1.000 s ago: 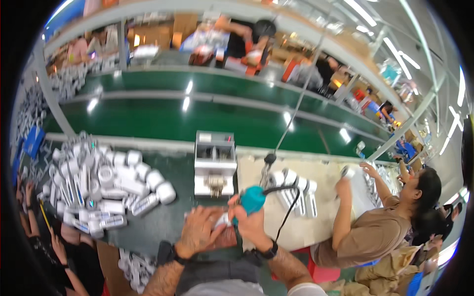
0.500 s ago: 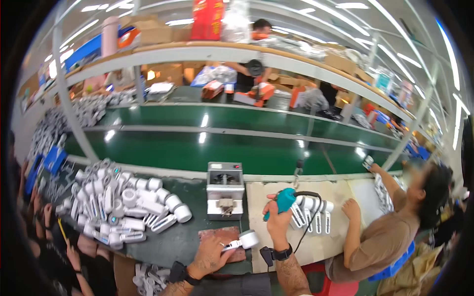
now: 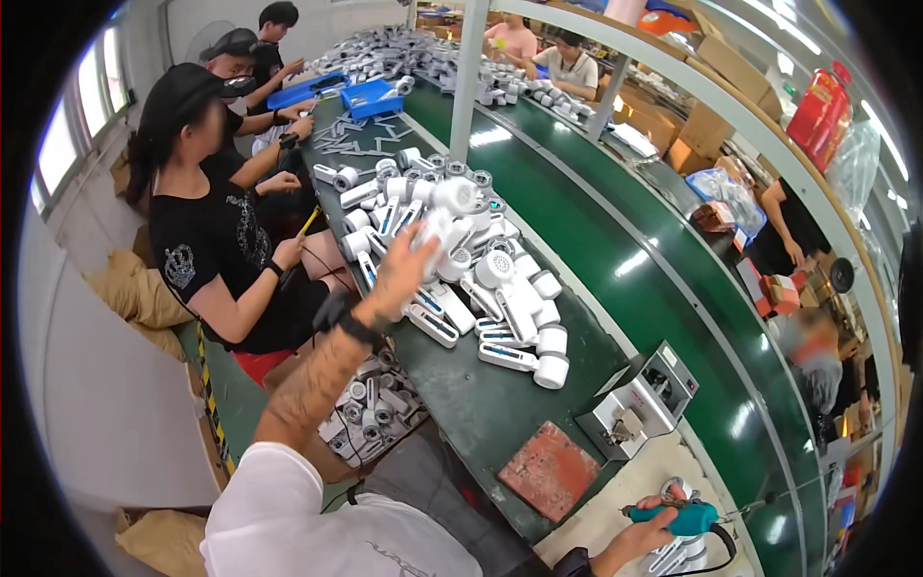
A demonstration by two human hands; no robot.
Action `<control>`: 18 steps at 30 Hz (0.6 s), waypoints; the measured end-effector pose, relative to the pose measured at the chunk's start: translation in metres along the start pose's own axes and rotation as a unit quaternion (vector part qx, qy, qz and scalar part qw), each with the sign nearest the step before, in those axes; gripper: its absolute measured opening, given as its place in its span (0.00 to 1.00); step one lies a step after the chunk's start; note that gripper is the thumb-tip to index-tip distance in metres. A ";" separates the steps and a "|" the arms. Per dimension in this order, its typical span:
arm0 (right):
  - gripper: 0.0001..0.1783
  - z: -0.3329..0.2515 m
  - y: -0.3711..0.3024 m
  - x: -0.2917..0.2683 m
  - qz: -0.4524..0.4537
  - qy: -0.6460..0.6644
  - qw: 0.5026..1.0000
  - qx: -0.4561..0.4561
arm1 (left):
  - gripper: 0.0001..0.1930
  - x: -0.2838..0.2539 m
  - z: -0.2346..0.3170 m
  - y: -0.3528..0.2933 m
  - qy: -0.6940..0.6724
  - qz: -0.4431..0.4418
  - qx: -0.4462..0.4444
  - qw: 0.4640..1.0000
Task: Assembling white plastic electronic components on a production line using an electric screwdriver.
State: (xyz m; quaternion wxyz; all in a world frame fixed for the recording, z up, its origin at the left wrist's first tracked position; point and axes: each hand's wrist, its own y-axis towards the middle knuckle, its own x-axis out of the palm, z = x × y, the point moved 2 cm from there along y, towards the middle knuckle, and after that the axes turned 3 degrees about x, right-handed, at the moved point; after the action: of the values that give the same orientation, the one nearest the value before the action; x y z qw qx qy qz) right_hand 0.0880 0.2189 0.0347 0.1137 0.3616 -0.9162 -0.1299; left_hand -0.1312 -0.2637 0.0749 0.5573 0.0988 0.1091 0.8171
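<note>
My left hand [image 3: 408,267], smeared by motion, reaches over a heap of white shower heads [image 3: 519,313] on the dark green bench. Its fingers close round the handle of a blurred white shower head [image 3: 455,196], whose round end points away from me. At the lower right my right hand [image 3: 646,535] is wrapped round a teal electric screwdriver [image 3: 694,519] with a black cord. Beneath that hand lie several more white shower heads [image 3: 681,556], partly covered by the tool. A reddish square pad [image 3: 550,471] lies on the bench between my hands.
Beyond the pad stands a grey metal screw feeder [image 3: 639,409]. A green conveyor [image 3: 654,255] runs along the bench's far side, with a shelf post [image 3: 469,82] beside it. Co-workers sit at the left, one in black [image 3: 226,221] close to my arm. A blue bin [image 3: 373,99] sits farther off.
My view has swung left. My left hand has carried its shower head from the reddish pad to the heap. My right hand still grips the screwdriver.
</note>
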 end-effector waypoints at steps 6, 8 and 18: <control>0.43 -0.013 -0.013 0.001 -0.013 0.013 1.000 0.003 | 0.26 -0.043 -0.034 0.137 0.334 0.099 0.069 0.935; 0.42 -0.011 -0.017 -0.015 -0.006 -0.029 1.000 -0.005 | 0.21 0.009 -0.034 0.122 0.356 0.092 0.340 0.866; 0.27 -0.053 -0.046 -0.027 -0.039 -0.021 0.997 0.071 | 0.16 0.259 0.061 -0.225 0.036 -0.675 0.220 0.704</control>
State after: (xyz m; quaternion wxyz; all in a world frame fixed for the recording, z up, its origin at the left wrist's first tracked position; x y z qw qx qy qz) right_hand 0.1518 0.1969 0.0666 0.0635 0.4012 -0.9105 -0.0768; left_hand -0.0065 0.0621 0.0786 0.9177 0.0894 0.3436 0.1785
